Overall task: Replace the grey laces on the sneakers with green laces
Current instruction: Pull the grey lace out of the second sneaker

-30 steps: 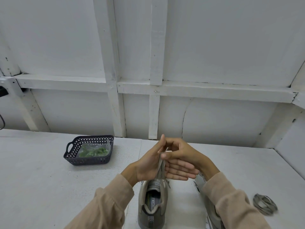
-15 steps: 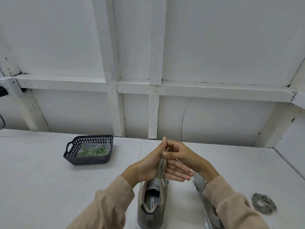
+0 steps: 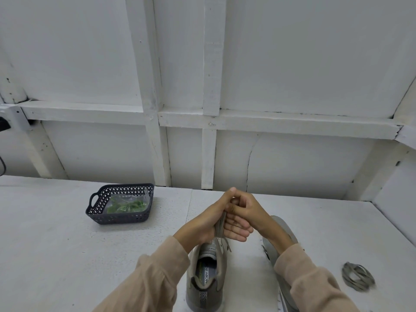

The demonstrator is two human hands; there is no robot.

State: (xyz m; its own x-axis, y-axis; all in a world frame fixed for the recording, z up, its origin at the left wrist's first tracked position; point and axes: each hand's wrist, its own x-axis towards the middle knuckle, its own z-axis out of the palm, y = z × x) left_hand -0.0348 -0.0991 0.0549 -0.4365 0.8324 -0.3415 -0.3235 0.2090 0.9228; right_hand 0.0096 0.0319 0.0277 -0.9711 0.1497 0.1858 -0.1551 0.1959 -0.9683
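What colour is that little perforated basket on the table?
Dark blue-grey; the perforated plastic basket shows best in the head view.

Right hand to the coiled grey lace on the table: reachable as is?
Likely yes, once freed: the right hand pinches the grey lace against the left hand above the sneaker. The coiled lace lies in the open on the table that side; only the second sneaker lies low between.
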